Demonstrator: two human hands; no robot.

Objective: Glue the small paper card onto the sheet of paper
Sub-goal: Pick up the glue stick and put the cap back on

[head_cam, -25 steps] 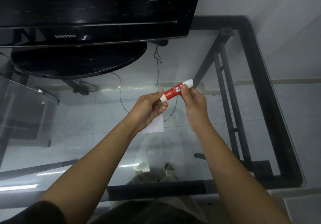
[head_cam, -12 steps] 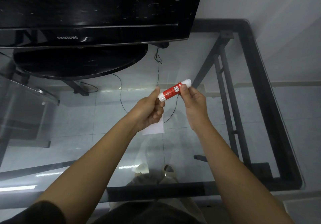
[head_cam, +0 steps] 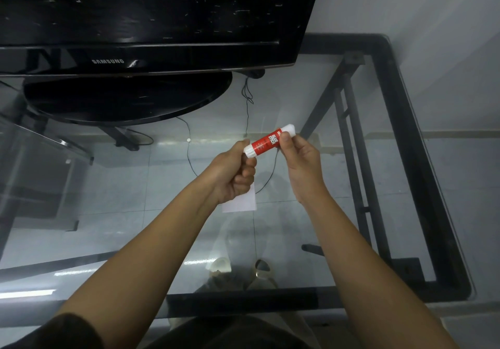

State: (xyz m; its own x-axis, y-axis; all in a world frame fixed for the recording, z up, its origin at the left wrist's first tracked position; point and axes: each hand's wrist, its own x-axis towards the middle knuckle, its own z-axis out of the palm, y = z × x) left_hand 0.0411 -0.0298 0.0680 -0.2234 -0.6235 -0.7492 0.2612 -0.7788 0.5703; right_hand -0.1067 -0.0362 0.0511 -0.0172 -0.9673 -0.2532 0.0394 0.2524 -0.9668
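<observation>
Early stage, nothing glued yet. I hold the glue stick (head_cam: 267, 140) up over the glass tabletop (head_cam: 338, 240): my left hand (head_cam: 234, 171) has its grip closed on the white end nearest me, my right hand (head_cam: 300, 160) has its grip pinched on the red barrel near the far white end. Looks like I'm uncapping or twisting it. Small white paper card (head_cam: 240, 202) lies flat on the tabletop, partly hidden under my left hand. Can't see any larger sheet. Left: apply glue, press card down.

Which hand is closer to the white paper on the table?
Left. The left hand is right above the paper, hiding part of it. The right hand is off to the paper's right, holding the glue stick too.
</observation>
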